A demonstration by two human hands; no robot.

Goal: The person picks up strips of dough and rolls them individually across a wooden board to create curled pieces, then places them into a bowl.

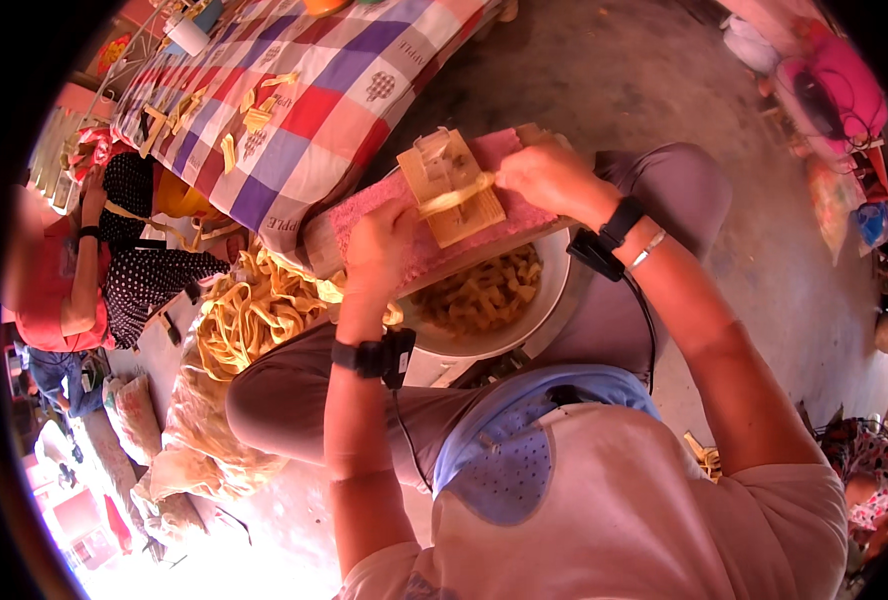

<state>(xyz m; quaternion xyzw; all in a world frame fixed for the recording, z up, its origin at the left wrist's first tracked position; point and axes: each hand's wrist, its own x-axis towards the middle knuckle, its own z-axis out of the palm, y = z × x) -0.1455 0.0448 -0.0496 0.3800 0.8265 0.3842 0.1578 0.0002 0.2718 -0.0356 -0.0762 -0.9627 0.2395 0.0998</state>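
Observation:
A pale yellow strip [458, 196] is drawn across a small wooden block [449, 232] with a clear piece fixed on its upper part. My right hand [549, 182] pinches the strip's right end. At its left end my left hand [379, 245], a little blurred, is closed; its fingertips are partly hidden. The block rests on a board covered with pink towelling [364, 222], which lies across my lap. Below the board stands a white basin [554, 290] holding many short yellowish-brown pieces.
Left of my knee, a large plastic sack [209, 440] has a heap of long yellow strips [254, 315] on top. A table with a checked cloth [309, 110] stands ahead, scraps lying on it. Another person [69, 285] sits at the left. Bags and a pink bundle [849, 85] are at the right.

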